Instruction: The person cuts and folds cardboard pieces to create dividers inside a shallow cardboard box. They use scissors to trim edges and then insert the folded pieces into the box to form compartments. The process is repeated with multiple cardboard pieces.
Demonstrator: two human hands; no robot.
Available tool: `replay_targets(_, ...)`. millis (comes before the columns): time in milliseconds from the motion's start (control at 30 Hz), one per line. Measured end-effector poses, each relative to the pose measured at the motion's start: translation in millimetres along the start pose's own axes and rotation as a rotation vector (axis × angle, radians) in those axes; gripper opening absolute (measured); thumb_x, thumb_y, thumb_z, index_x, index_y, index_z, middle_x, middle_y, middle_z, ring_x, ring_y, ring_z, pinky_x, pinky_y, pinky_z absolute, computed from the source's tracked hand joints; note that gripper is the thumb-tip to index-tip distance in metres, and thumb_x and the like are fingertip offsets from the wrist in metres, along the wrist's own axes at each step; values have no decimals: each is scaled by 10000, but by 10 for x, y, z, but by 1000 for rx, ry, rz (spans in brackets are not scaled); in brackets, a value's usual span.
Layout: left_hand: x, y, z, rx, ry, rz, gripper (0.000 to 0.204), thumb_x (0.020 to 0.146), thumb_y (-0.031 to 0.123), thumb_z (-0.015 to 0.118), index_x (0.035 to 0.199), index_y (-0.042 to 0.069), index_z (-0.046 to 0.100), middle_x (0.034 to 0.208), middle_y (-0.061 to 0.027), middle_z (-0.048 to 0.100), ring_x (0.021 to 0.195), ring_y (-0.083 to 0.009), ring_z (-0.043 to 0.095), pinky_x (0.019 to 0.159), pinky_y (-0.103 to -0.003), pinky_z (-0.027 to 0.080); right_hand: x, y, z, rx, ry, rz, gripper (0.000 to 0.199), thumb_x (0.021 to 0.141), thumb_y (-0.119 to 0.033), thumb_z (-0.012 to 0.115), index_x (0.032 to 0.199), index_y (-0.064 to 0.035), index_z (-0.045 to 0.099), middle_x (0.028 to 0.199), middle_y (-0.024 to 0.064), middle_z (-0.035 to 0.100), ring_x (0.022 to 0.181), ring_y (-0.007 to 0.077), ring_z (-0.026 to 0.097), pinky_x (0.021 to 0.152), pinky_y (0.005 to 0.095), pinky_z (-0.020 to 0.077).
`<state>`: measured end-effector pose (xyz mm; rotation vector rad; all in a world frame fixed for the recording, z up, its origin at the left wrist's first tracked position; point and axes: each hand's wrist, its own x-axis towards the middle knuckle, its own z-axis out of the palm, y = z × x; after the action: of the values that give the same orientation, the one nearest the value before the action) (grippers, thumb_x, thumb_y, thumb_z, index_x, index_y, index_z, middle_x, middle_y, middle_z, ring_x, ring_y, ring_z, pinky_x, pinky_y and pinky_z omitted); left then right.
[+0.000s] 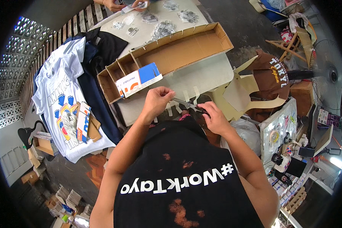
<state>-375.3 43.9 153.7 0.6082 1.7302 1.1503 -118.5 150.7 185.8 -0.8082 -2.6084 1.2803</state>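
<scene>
At the near edge of the white table (pixel 212 72), my left hand (pixel 157 102) is closed in a pinch; the small thing between its fingertips is too fine to name. My right hand (pixel 216 117) grips the dark handle of a pair of scissors (pixel 190 104), whose blades point left toward my left hand. Several pale tape strips (pixel 196 95) hang from the table edge by both hands. Just beyond them lies a long cardboard box (pixel 178 53) with small compartments at its left end. A white, blue and orange cardboard piece (pixel 138 80) leans across its near wall.
Printed white T-shirt (pixel 60 79) and dark shirts (pixel 98 57) lie at left, with cardboard pieces (pixel 88 123) on top. Small clear packets (pixel 163 30) cover the far table, where another person's hands (pixel 114 5) work. A cream plastic chair (pixel 231 95) and a fan (pixel 332 76) stand right.
</scene>
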Motion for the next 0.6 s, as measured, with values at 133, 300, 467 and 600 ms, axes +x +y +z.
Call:
replay_targets(133,85,-334,59,-126,20,-32,229,926,187,689,1005,-27,680,773,-34,649,701,-105,595,625,-253,480,-121,124,-4,-35,-32,58,413,834,49,589,1234,-57,585,1124,169,562,1020,374,581,880,407,493)
replay_targets(300,402,-551,408,-446,266,-242,244,935,198,689,1053,-5,625,790,-37,610,626,-138,609,550,-273,497,-263,382,-65,-53,32,131,386,838,41,594,1212,-56,588,1133,167,561,1034,383,589,893,435,496)
replay_targets(467,717,-320,838,-605,638,-299,281,915,119,682,1137,-25,586,753,-62,595,524,-159,605,444,-304,515,-309,513,-242,-55,130,148,362,832,32,618,1188,-34,604,1126,169,582,1021,368,599,883,422,502)
replay_targets(600,865,-412,981,-703,801,-225,312,901,93,670,1181,-18,590,726,-75,608,503,-175,597,453,-305,516,-99,589,-422,7,240,105,408,823,19,648,1221,-37,582,1115,169,579,990,360,603,858,407,510)
